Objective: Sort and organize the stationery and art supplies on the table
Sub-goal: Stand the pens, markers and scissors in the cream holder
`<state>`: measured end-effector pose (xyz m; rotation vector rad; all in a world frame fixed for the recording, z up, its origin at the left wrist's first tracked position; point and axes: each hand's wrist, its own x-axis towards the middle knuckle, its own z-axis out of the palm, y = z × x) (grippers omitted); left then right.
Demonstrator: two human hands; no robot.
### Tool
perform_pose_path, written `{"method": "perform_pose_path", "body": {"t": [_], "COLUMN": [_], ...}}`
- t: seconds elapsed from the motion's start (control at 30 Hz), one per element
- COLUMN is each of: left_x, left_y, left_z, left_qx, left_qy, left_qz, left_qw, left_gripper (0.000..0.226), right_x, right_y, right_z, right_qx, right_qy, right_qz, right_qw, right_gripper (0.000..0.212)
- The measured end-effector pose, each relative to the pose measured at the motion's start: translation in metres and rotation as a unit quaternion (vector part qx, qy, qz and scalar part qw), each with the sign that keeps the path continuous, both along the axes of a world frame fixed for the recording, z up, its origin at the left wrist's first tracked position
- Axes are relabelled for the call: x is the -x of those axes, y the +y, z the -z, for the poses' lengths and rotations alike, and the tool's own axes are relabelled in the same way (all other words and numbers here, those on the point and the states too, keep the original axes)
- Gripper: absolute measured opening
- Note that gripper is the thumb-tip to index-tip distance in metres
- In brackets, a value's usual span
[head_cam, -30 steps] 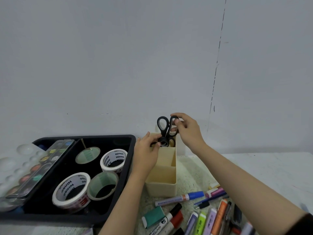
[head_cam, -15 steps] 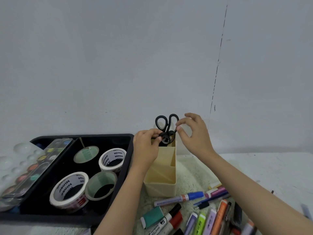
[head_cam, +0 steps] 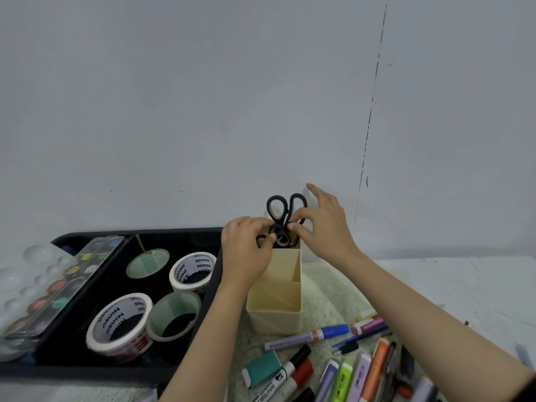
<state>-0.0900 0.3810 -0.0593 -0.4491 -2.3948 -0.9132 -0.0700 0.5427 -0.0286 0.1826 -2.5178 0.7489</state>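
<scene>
Scissors [head_cam: 285,216] are standing in the far compartment of the cream organizer [head_cam: 275,314] toward the table's [head_cam: 464,285] back edge, blades totally hidden and only the black handles poking out. The right hand [head_cam: 324,227] pinches the right handle between thumb and forefinger. The left hand [head_cam: 246,253] is curled onto a black loop [head_cam: 283,241] at the rim, and I honestly can't tell if that's a second pair. The marker pile [head_cam: 362,369] at the near edge gets cut off by the frame.

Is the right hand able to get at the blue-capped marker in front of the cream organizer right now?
Likely yes, once freed: the right hand pinches the scissors, but the blue-capped marker lies uncovered, nothing blocking it.
</scene>
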Motion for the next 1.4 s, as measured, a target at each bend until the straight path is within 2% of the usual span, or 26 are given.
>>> {"method": "perform_pose_path", "body": {"t": [0.07, 0.13, 0.27, 0.47, 0.63, 0.87, 1.0, 1.1, 1.2, 1.27, 1.4], "left_x": [-0.005, -0.007, -0.008, -0.012, -0.015, -0.009, -0.005, -0.003, -0.004, -0.003, -0.003], "left_y": [-0.004, -0.007, -0.010, -0.005, 0.000, 0.000, 0.000, 0.000, 0.000, 0.000, 0.001], "left_z": [-0.003, -0.005, -0.008, -0.012, -0.015, -0.009, -0.006, -0.005, -0.003, 0.001, 0.003], "left_qx": [0.038, 0.067, 0.097, 0.064, -0.014, -0.037, -0.013, 0.019, 0.023, 0.004, -0.053], "left_qy": [0.022, 0.006, -0.036, 0.002, -0.003, -0.025, -0.025, 0.012, 0.003, -0.027, -0.075], "left_qz": [-0.048, -0.080, -0.078, -0.061, -0.054, -0.053, -0.041, -0.033, -0.036, 0.000, 0.062], "left_qw": [0.998, 0.995, 0.992, 0.996, 0.998, 0.998, 0.999, 0.999, 0.999, 1.000, 0.994], "left_gripper": [0.022, 0.021, 0.018, 0.015, 0.013, 0.011, 0.017, 0.021, 0.031, 0.038, 0.033], "right_x": [0.000, 0.000, -0.002, -0.003, -0.005, -0.005, -0.008, -0.008, -0.009, -0.009, -0.009], "right_y": [-0.001, -0.003, -0.007, -0.003, -0.002, -0.002, 0.002, 0.003, 0.003, 0.003, 0.002], "right_z": [-0.001, -0.002, 0.000, -0.002, -0.006, -0.005, 0.003, 0.007, 0.011, 0.013, 0.017], "right_qx": [0.009, 0.004, 0.008, -0.035, -0.053, -0.051, -0.061, -0.030, 0.000, 0.030, 0.059], "right_qy": [0.005, 0.012, 0.037, 0.026, 0.044, 0.021, 0.009, 0.023, 0.031, 0.015, -0.034], "right_qz": [0.003, 0.011, 0.020, 0.031, 0.028, 0.011, -0.005, -0.003, -0.035, -0.055, -0.051], "right_qw": [1.000, 1.000, 0.999, 0.999, 0.997, 0.998, 0.998, 0.999, 0.999, 0.998, 0.996], "right_gripper": [0.012, 0.012, 0.008, 0.011, 0.012, 0.019, 0.028, 0.035, 0.053, 0.066, 0.077]}}
